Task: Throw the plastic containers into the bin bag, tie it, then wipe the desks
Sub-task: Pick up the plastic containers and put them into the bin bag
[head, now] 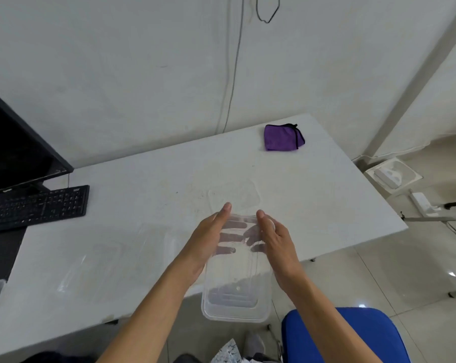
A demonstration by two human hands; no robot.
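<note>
The left hand [208, 237] and right hand [276, 244] are both grasping a clear plastic container [237, 297] over the near edge of the desk [326, 192], while other containers [103, 263] are lying unbinned at the left and the purple cloth [283, 137] is sitting unused at the far right.

Your left hand [208, 234] and right hand [276, 239] grip the clear container [236, 297], and their fingers [234, 225] show only dimly through its wall. The monitor [14, 148] and keyboard [35, 205] run off the left edge. The bottom edge cuts the blue chair [337, 336] and a patterned scrap [229, 352] you can't identify. The clear pieces [103, 263] on the near-left worktop [326, 192] are too faint to outline.
</note>
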